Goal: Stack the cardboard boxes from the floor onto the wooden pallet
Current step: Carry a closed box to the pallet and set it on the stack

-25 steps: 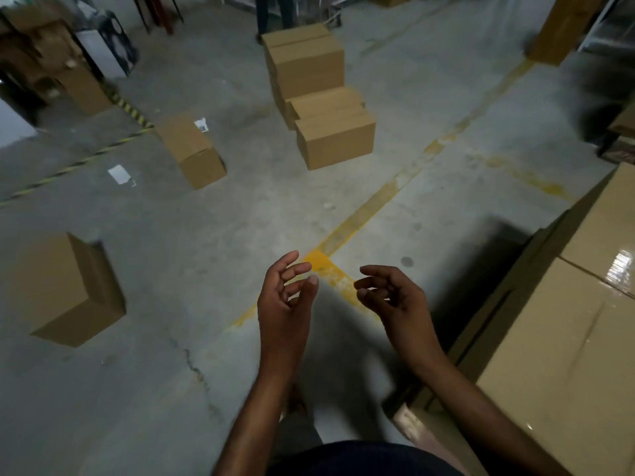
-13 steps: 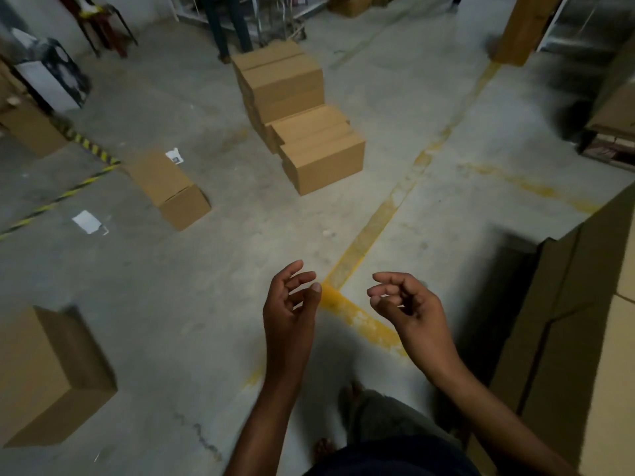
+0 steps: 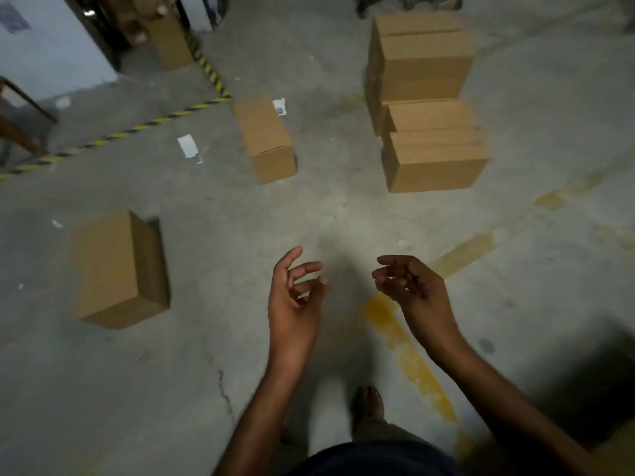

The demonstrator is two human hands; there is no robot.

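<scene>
Cardboard boxes lie scattered on the concrete floor. One box (image 3: 113,269) sits at the left, a narrower box (image 3: 266,140) lies ahead at centre, and a cluster of several boxes (image 3: 426,97) stands at the upper right, its nearest box (image 3: 434,159) low in front. My left hand (image 3: 295,297) and my right hand (image 3: 410,286) hang in front of me with loosely curled fingers, holding nothing, well short of every box. The pallet is not in view; only a box corner (image 3: 615,448) shows at the bottom right.
Yellow-black hazard tape (image 3: 137,128) runs across the floor at the upper left. Paper scraps (image 3: 187,147) lie near the centre box. A worn yellow floor line (image 3: 409,355) passes under my right arm. Stored cartons (image 3: 168,39) and a white panel (image 3: 48,53) stand at the back left.
The view has swung left, away from the stacked boxes at the right. The floor boxes now appear closer. Both hands stay empty and loosely curled.
</scene>
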